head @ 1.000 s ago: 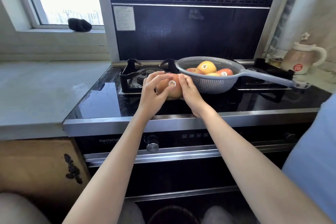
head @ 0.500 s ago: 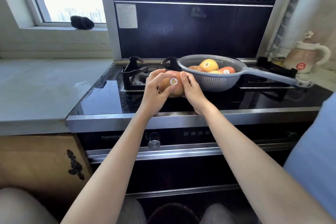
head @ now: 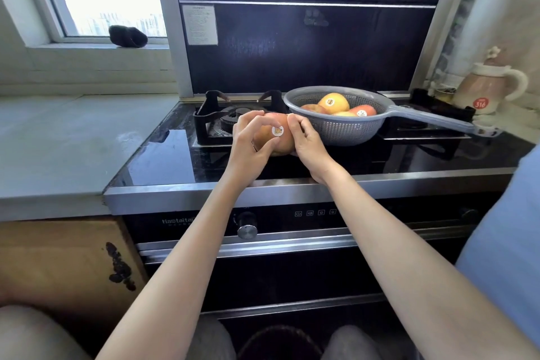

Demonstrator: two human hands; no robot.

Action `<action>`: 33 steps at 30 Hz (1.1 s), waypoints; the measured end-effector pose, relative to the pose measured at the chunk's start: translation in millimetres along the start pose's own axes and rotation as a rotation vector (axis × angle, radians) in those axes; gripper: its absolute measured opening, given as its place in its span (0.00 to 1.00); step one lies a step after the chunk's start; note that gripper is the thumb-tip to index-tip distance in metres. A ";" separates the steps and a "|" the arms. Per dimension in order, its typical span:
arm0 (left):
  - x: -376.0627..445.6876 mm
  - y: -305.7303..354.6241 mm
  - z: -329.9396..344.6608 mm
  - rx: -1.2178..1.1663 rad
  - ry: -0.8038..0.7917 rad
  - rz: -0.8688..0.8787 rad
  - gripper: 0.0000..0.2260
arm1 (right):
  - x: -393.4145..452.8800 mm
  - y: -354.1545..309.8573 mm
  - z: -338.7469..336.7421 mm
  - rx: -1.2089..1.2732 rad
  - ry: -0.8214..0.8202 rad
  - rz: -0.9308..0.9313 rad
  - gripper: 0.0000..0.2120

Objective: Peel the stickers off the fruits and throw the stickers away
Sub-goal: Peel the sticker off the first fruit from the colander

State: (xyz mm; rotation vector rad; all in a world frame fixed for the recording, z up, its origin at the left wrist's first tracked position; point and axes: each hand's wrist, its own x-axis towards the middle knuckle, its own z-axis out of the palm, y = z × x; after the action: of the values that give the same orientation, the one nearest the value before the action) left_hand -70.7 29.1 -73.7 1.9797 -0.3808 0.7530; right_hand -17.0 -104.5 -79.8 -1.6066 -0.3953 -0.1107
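An orange-pink fruit (head: 274, 142) is held above the black glass stove top between both hands. My left hand (head: 248, 146) wraps its left side, thumb just below the round white sticker (head: 277, 130) on its front. My right hand (head: 306, 146) grips its right side, fingertips at the top. Behind and to the right, a grey colander (head: 344, 128) holds several more fruits (head: 333, 102), two of them showing stickers. A dark round basket (head: 277, 342) sits on the floor between my knees.
A gas burner grate (head: 216, 120) lies just behind the held fruit. The colander's long handle (head: 438, 121) reaches right over the second burner. A pink kettle (head: 488, 88) stands at the far right. Grey countertop (head: 58, 137) extends left under the window.
The fruit has been turned a little in my hands, bringing the sticker more squarely to the front. Both hands keep their grip in the same place over the stove.
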 end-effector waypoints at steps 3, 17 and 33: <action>-0.5 1.5 0.1 -0.004 0.008 0.014 0.07 | -0.5 -0.3 -0.3 -0.010 -0.011 0.000 0.21; 0.9 -1.3 -0.6 -0.017 0.043 0.006 0.07 | -0.3 -0.4 0.1 -0.011 0.013 -0.016 0.10; 1.1 2.8 -3.7 -0.042 0.093 -0.034 0.06 | -2.1 -0.4 0.5 -0.045 -0.012 -0.022 0.16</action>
State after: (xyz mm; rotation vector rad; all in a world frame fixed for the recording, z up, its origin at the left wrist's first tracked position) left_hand -72.6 31.0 -69.8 1.9000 -0.3047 0.8063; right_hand -19.2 -104.4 -80.1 -1.6478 -0.4231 -0.1274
